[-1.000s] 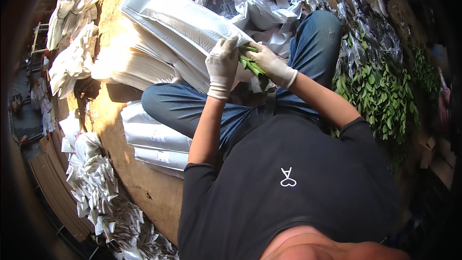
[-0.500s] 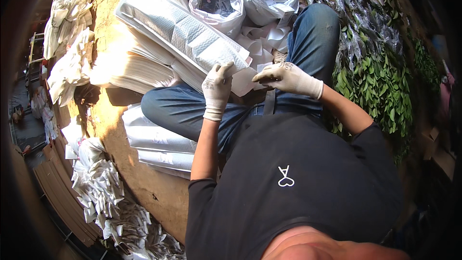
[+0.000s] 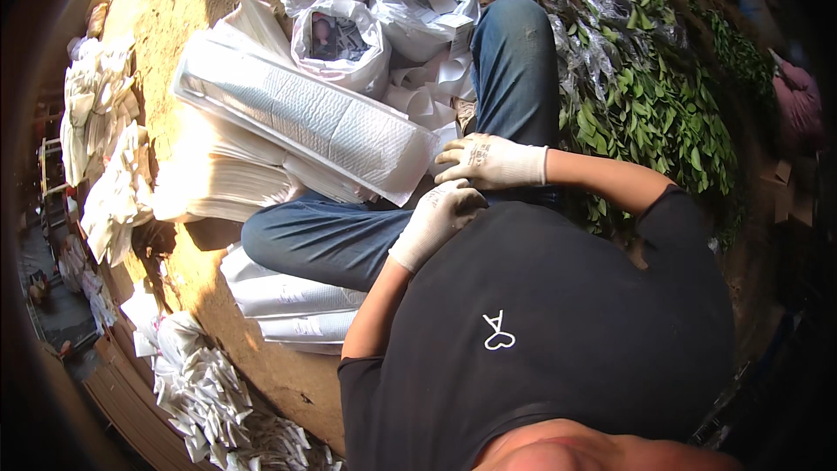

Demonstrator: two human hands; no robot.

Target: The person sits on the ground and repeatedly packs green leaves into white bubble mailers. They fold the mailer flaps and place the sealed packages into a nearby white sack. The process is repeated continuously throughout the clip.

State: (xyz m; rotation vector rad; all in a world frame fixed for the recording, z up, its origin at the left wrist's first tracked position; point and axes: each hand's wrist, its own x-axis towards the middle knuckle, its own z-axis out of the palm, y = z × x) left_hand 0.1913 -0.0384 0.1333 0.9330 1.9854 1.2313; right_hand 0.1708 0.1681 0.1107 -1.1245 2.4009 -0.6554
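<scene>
Both my hands wear pale knitted gloves and meet in front of my black shirt, over my crossed legs in blue jeans. My left hand (image 3: pixel 437 222) is closed, its fingers curled near the right hand's underside; what they hold, if anything, is hidden. My right hand (image 3: pixel 501 162) lies just above it, fingers bent toward the left and somewhat apart, with nothing visible in them. Left of the hands, a long white quilted padded mailer (image 3: pixel 323 113) lies on top of a stack, its near end close to the right fingertips.
White bags (image 3: pixel 342 45) of paper scraps stand ahead. Bundled leafy stems (image 3: pixel 658 113) in clear wrap lie at right. A stack of white sheets (image 3: pixel 231 174) and more padded mailers (image 3: pixel 301 292) are left of my legs. Bunches of white paper packets (image 3: pixel 205 375) line the left side.
My left hand has left the padded mailer's end and come down toward my waist, beside the right hand. The right hand has moved a little left and down. The view has shifted.
</scene>
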